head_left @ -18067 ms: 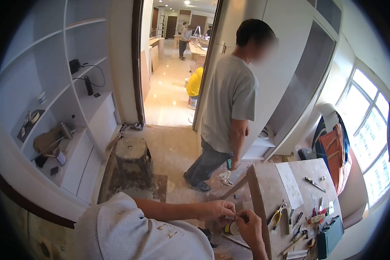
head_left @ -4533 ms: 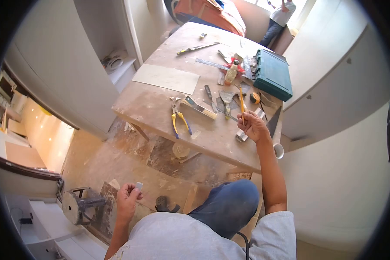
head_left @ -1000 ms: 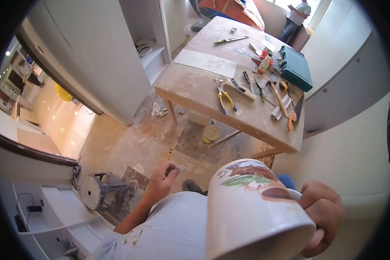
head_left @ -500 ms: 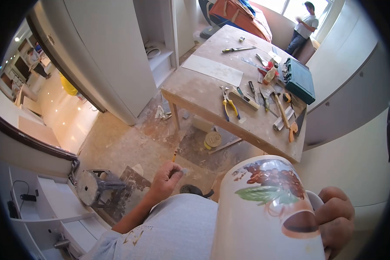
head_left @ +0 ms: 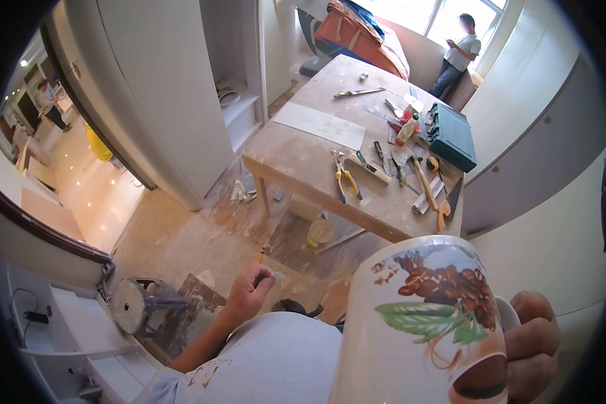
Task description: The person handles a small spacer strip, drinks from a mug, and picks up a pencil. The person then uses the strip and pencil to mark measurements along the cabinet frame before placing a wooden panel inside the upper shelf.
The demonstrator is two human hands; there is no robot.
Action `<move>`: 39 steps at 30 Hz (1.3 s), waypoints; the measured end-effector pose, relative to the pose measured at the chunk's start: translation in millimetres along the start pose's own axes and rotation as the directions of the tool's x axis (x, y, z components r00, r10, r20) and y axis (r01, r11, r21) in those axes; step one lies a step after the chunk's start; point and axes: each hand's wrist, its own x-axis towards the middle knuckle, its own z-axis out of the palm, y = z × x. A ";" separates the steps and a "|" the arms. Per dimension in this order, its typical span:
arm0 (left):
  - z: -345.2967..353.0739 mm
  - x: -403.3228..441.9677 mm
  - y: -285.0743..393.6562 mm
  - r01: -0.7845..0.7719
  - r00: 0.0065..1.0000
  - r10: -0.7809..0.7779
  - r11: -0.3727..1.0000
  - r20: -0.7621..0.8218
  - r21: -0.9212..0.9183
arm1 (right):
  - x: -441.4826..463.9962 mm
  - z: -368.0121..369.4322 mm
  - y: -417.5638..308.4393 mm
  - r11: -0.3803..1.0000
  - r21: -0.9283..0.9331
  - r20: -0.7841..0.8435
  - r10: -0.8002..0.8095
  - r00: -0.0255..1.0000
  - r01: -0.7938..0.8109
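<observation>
A white mug (head_left: 390,343), printed with coffee beans and green leaves, fills the lower right, close to the camera. The fingers of my right hand (head_left: 533,347) are wrapped round its handle. At lower left, my left hand (head_left: 247,293) is closed, in front of my grey shirt. From its top sticks a thin yellow pencil (head_left: 261,255) with dark bands. A small pale flat piece (head_left: 278,276) shows at its fingertips; what it is I cannot make out. The mug's inside is hidden.
Ahead stands a dusty wooden table (head_left: 296,155) bearing pliers (head_left: 344,180), a hammer (head_left: 423,182), a teal case (head_left: 452,138) and other tools. A stool (head_left: 138,306) stands at left, a round tin (head_left: 321,231) under the table. A person (head_left: 458,57) is by the window.
The view has shifted slightly, so the table sits lower and further left. The mug has come a little closer and stays in my right hand. My left hand keeps its grip.
</observation>
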 end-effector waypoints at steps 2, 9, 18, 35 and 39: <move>-0.3 -0.6 4.5 0.015 1.000 -0.015 1.000 0.000 -0.025 | 10.9 -9.3 0.4 1.000 0.010 0.099 0.005 0.995 -0.006; -2.8 2.0 7.2 0.051 0.999 -0.051 0.998 -0.006 -0.029 | 19.6 -9.6 -1.8 0.999 -0.040 0.156 -0.026 0.987 0.032; -5.3 1.5 11.8 0.036 0.999 -0.036 0.999 -0.007 -0.020 | 30.1 -12.8 0.0 0.999 0.024 0.222 -0.044 0.974 0.039; -6.6 -12.7 10.9 0.081 0.997 -0.082 0.996 -0.015 -0.024 | -22.6 9.0 45.6 0.751 0.279 0.186 0.570 0.800 -0.599; -6.9 -13.9 23.9 0.080 0.997 -0.079 0.996 -0.018 0.029 | -21.8 3.5 62.3 0.724 0.232 0.366 0.554 0.748 -0.649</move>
